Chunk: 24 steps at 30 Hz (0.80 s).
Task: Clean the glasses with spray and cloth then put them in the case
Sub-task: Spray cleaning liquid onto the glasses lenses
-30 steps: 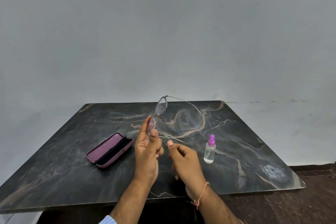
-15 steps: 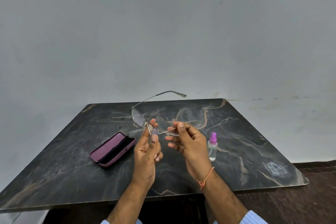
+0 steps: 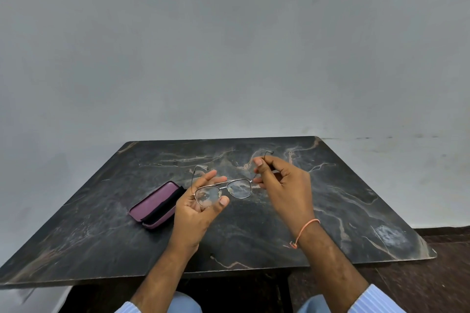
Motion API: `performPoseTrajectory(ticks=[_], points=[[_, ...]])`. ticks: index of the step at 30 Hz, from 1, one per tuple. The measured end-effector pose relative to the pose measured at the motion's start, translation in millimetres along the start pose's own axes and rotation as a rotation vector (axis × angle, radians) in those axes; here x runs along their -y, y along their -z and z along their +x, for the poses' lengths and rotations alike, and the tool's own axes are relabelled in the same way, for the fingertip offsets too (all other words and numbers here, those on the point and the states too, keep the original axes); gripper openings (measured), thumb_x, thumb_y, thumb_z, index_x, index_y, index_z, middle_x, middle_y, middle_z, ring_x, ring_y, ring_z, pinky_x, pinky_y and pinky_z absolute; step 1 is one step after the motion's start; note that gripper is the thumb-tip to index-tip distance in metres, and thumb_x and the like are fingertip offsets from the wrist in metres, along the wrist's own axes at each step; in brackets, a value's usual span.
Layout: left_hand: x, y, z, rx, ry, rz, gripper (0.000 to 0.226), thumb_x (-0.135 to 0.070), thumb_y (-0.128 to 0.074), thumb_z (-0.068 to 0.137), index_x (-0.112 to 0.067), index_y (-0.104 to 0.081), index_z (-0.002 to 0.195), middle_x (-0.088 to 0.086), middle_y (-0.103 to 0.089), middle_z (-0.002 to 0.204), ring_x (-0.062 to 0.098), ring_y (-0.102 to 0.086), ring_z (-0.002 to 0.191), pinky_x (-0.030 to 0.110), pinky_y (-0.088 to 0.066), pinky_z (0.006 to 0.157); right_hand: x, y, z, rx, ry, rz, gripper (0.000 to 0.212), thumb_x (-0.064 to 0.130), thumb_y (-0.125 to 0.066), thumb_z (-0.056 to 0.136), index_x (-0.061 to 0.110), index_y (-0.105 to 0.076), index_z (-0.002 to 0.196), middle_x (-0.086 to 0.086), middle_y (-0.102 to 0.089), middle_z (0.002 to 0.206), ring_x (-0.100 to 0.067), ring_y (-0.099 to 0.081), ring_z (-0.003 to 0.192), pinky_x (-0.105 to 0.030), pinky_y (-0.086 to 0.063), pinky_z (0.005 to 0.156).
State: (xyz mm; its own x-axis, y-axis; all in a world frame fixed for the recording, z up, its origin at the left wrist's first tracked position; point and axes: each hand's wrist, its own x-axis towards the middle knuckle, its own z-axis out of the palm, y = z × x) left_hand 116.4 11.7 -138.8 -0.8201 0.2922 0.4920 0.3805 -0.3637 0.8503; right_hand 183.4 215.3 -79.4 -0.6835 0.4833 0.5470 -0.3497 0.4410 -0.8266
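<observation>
A plain grey wall [image 3: 229,46] fills the upper half of the view, and a dark floor [image 3: 445,274] shows at the lower right. Against the wall stands a dark marbled counter [image 3: 356,211] with pale veins; its near edge runs across the bottom of the view above the person's knees, its right corner juts toward the floor, and its far right corner is rounded. Much of its right half and near left part is bare stone.

The left hand [image 3: 195,208] is held palm up over the middle of the counter, fingers curled loosely, thumb and fingers pinching the left lens rim of the glasses [image 3: 223,189]. The right hand [image 3: 282,185] pinches the right temple arm near its hinge between thumb and forefinger. The glasses are above the counter between the two hands, their long axis running left to right, lenses facing the person, both temple arms unfolded and pointing away toward the wall.

The case [image 3: 155,206], purple, lies open on the counter just left of the left hand, its long axis slanting from near left to far right
</observation>
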Motion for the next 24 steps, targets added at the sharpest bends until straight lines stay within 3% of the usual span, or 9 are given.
performPoseTrajectory(ticks=[3, 5, 10, 13, 15, 17, 19, 21, 24], points=[[5.1, 2.6, 4.9, 0.016, 0.010, 0.035, 0.062, -0.039, -0.100, 0.076, -0.041, -0.078, 0.134, -0.003, -0.081, 0.137, 0.014, -0.081, 0.118, 0.021, -0.063, 0.092, 1.9, 1.2, 0.0, -0.028, 0.071, -0.091, 0.018, 0.047, -0.070, 0.103, 0.034, -0.082, 0.102, 0.020, -0.079, 0.087, -0.002, -0.079, 0.073, -0.032, -0.066, 0.070], [10.6, 4.3, 8.7, 0.025, 0.020, 0.026, 0.059, -0.030, -0.097, 0.076, -0.040, -0.080, 0.131, 0.000, -0.082, 0.135, 0.020, -0.079, 0.125, 0.023, -0.063, 0.098, 1.7, 2.4, 0.0, -0.036, 0.111, -0.122, 0.018, 0.046, -0.071, 0.103, 0.032, -0.082, 0.104, 0.022, -0.079, 0.090, 0.000, -0.078, 0.073, -0.027, -0.063, 0.068], [15.6, 9.1, 18.2, 0.117, -0.024, 0.096, 0.052, -0.024, -0.094, 0.079, -0.032, -0.081, 0.129, 0.004, -0.083, 0.132, 0.017, -0.077, 0.117, 0.020, -0.059, 0.102, -4.5, 8.2, -0.3, -0.026, 0.063, -0.130, 0.022, 0.046, -0.071, 0.103, 0.030, -0.084, 0.111, 0.019, -0.079, 0.088, -0.005, -0.079, 0.078, -0.037, -0.067, 0.074], [20.9, 16.6, 25.3, 0.183, -0.009, 0.161, 0.050, -0.026, -0.095, 0.081, -0.030, -0.083, 0.129, 0.007, -0.084, 0.128, 0.026, -0.077, 0.124, 0.033, -0.058, 0.110, -8.2, 11.8, 0.7, -0.035, 0.031, -0.119, 0.021, 0.044, -0.072, 0.102, 0.029, -0.084, 0.111, 0.019, -0.080, 0.088, -0.007, -0.080, 0.077, -0.043, -0.068, 0.075], [27.3, 21.8, 30.0, 0.226, 0.033, 0.198, 0.051, -0.029, -0.097, 0.081, -0.030, -0.083, 0.130, 0.012, -0.084, 0.121, 0.032, -0.066, 0.104, 0.048, -0.050, 0.101, -9.5, 14.3, 1.2, -0.031, 0.030, -0.130, 0.019, 0.044, -0.072, 0.103, 0.031, -0.083, 0.111, 0.021, -0.079, 0.090, -0.007, -0.080, 0.077, -0.043, -0.069, 0.075], [34.5, 27.3, 34.7, 0.259, 0.066, 0.227, 0.054, -0.032, -0.099, 0.080, -0.032, -0.082, 0.132, 0.009, -0.085, 0.121, 0.034, -0.049, 0.101, 0.054, -0.038, 0.093, -10.5, 16.0, 1.4, -0.019, 0.036, -0.150, 0.019, 0.044, -0.072, 0.103, 0.032, -0.083, 0.112, 0.023, -0.079, 0.092, -0.007, -0.080, 0.077, -0.042, -0.069, 0.075], [39.4, 31.9, 38.4, 0.285, 0.096, 0.254, 0.059, -0.039, -0.101, 0.079, -0.034, -0.082, 0.134, 0.011, -0.084, 0.113, 0.034, -0.047, 0.101, 0.053, -0.036, 0.093, -11.2, 16.3, 1.6, -0.011, 0.040, -0.168, 0.018, 0.043, -0.071, 0.103, 0.033, -0.082, 0.113, 0.023, -0.079, 0.094, -0.006, -0.079, 0.077, -0.040, -0.068, 0.075], [38.5, 32.8, 38.9, 0.308, 0.134, 0.272, 0.062, -0.043, -0.102, 0.078, -0.036, -0.081, 0.135, 0.011, -0.076, 0.107, 0.032, -0.050, 0.101, 0.051, -0.039, 0.095, -12.4, 16.0, 1.6, -0.011, 0.071, -0.217, 0.018, 0.042, -0.071, 0.104, 0.033, -0.081, 0.115, 0.023, -0.079, 0.095, -0.005, -0.079, 0.080, -0.038, -0.068, 0.074], [39.3, 31.3, 36.0, 0.326, 0.136, 0.279, 0.057, -0.036, -0.100, 0.079, -0.036, -0.081, 0.133, -0.003, -0.084, 0.128, 0.031, -0.071, 0.105, 0.044, -0.053, 0.101, -14.6, 15.5, 0.3, -0.014, 0.116, -0.300, 0.022, 0.041, -0.072, 0.103, 0.030, -0.081, 0.119, 0.020, -0.081, 0.094, -0.002, -0.077, 0.080, -0.037, -0.067, 0.076]])
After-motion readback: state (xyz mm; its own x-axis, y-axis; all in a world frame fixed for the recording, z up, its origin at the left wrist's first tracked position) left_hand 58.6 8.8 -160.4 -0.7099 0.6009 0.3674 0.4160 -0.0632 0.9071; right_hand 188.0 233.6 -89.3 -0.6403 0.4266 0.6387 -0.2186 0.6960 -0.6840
